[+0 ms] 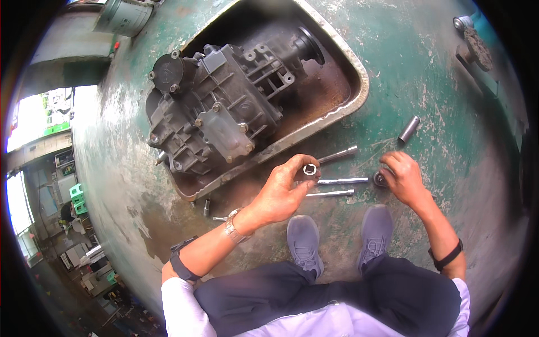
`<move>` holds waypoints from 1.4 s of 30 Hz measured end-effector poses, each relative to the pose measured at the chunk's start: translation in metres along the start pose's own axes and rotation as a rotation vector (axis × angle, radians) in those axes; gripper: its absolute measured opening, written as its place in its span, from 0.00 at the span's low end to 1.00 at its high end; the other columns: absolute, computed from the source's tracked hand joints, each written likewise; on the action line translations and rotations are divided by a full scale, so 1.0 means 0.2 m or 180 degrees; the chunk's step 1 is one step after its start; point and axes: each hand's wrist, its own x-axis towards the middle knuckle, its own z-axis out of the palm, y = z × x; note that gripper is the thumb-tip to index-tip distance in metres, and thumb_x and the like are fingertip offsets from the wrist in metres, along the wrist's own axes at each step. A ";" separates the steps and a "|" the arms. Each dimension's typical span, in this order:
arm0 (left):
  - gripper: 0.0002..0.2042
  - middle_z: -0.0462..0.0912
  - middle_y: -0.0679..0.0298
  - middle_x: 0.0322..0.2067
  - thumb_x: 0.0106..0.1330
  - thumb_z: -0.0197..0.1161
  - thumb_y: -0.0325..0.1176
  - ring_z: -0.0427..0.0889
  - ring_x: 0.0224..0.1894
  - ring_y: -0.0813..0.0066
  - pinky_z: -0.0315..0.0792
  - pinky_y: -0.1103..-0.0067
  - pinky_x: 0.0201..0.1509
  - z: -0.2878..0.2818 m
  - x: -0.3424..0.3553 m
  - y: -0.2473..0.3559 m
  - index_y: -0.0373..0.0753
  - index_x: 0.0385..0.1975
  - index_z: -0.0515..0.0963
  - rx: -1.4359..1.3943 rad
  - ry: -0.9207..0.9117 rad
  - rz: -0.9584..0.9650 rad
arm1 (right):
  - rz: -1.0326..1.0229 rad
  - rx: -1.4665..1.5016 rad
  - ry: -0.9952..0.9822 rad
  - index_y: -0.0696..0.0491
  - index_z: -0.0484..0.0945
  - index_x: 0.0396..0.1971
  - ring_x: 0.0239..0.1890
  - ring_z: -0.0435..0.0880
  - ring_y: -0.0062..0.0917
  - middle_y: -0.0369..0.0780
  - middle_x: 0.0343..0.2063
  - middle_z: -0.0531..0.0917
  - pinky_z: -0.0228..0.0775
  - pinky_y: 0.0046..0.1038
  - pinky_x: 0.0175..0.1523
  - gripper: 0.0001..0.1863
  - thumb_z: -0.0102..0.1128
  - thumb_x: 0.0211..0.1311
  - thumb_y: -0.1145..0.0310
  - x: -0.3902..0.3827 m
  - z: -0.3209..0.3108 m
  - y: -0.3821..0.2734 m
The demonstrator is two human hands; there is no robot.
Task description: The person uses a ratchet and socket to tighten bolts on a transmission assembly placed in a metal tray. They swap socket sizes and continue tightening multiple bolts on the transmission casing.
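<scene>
Between the thumb and fingers of my left hand (pixel 283 188) is a metal socket (pixel 310 169), its square drive hole facing up. My right hand (pixel 403 177) is low over the floor, fingers curled round a small round dark metal piece (pixel 380 179), partly hidden by the fingers. Three slim chrome tool bars lie side by side between my hands: an upper bar (pixel 339 154), a middle bar (pixel 345 181) and a lower bar (pixel 331 194). Their left ends are hidden behind my left hand. Beyond the right hand lies a long chrome socket (pixel 409 130).
A greasy gearbox (pixel 224 106) sits in a metal tray (pixel 351 104) ahead and left. Close to the tray's near edge are a small socket (pixel 207 207) and a short metal rod (pixel 220 219). My shoes (pixel 304 241) rest on the worn green floor. A bucket (pixel 120 17) stands far left.
</scene>
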 end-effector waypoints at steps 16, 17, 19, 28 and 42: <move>0.16 0.81 0.64 0.31 0.62 0.66 0.22 0.81 0.34 0.83 0.77 0.84 0.39 0.00 -0.01 -0.09 0.28 0.48 0.73 -0.0591 0.0325 -0.0505 | 0.0674 -0.0856 -0.0666 0.55 0.75 0.34 0.40 0.78 0.45 0.46 0.33 0.77 0.71 0.44 0.42 0.15 0.68 0.43 0.77 -0.33 0.11 0.20; 0.15 0.81 0.64 0.31 0.62 0.66 0.22 0.81 0.34 0.83 0.77 0.84 0.40 -0.01 -0.01 -0.08 0.27 0.48 0.74 -0.0516 0.0342 -0.0502 | 0.0699 -0.0892 -0.0784 0.56 0.74 0.35 0.39 0.78 0.46 0.47 0.34 0.77 0.71 0.45 0.42 0.15 0.67 0.45 0.76 -0.33 0.11 0.21; 0.15 0.81 0.64 0.32 0.62 0.65 0.21 0.80 0.34 0.83 0.77 0.83 0.40 -0.04 -0.01 -0.06 0.28 0.47 0.74 -0.0278 0.0418 -0.0386 | 0.0654 -0.0848 -0.0722 0.56 0.74 0.35 0.38 0.79 0.47 0.48 0.34 0.77 0.71 0.45 0.42 0.14 0.67 0.47 0.75 -0.34 0.10 0.22; 0.15 0.81 0.64 0.35 0.62 0.66 0.23 0.78 0.36 0.83 0.75 0.83 0.39 -0.31 -0.05 0.15 0.30 0.47 0.75 0.0276 0.1005 0.0263 | 0.2247 0.1578 -0.0681 0.60 0.74 0.37 0.26 0.77 0.25 0.41 0.25 0.78 0.70 0.29 0.32 0.10 0.63 0.58 0.74 -0.26 -0.14 0.20; 0.09 0.81 0.65 0.27 0.60 0.67 0.22 0.81 0.25 0.79 0.75 0.84 0.27 -0.69 0.08 1.02 0.33 0.38 0.76 -0.0826 0.1989 0.1927 | -0.1798 -0.1585 0.3315 0.54 0.78 0.41 0.28 0.81 0.40 0.48 0.28 0.82 0.70 0.34 0.32 0.09 0.63 0.64 0.67 0.74 -1.96 -0.62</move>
